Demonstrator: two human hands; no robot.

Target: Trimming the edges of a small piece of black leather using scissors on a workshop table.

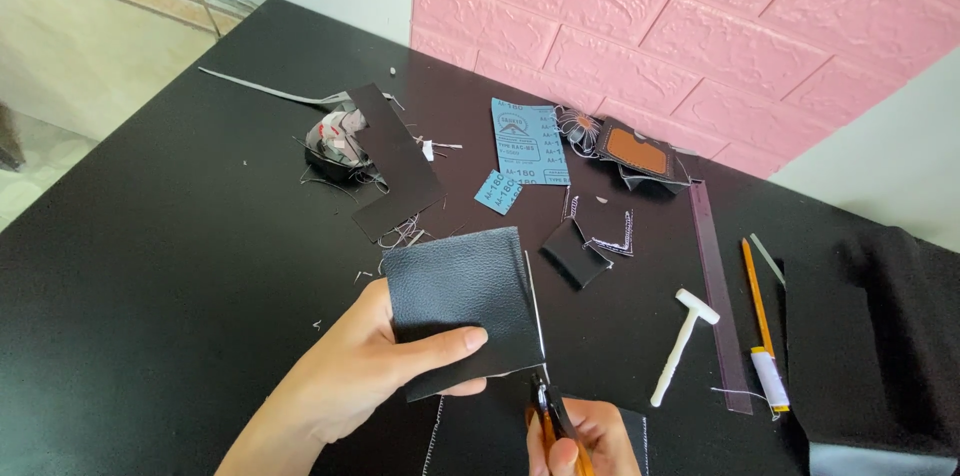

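- Black table (180,236) fills your view, with a pink brick-pattern wall (700,26) behind it.
- Your left hand (365,371) pinches a square piece of black leather (460,306), thumb lying across its lower face, the other fingers hidden behind it.
- You hold the leather piece above the table at centre frame, tilted slightly, its right edge just left of the scissor blades.
- Your right hand (585,441), at the bottom edge of the view, is closed around the orange handles of a pair of scissors (545,401).
- Scissor blades point up and meet the lower right corner of the leather; a thin strip stands free along that right edge.
- Right hand sits just below and right of the leather, close to your left thumb.
- Beyond the leather: a smaller black scrap (575,253), blue sandpaper sheets (528,141), a long dark strip (395,161), and loose thread bits.
- To your right: a white hammer (682,341), a purple ruler (720,296), an orange pencil (757,296), and a white thread spool (770,378).
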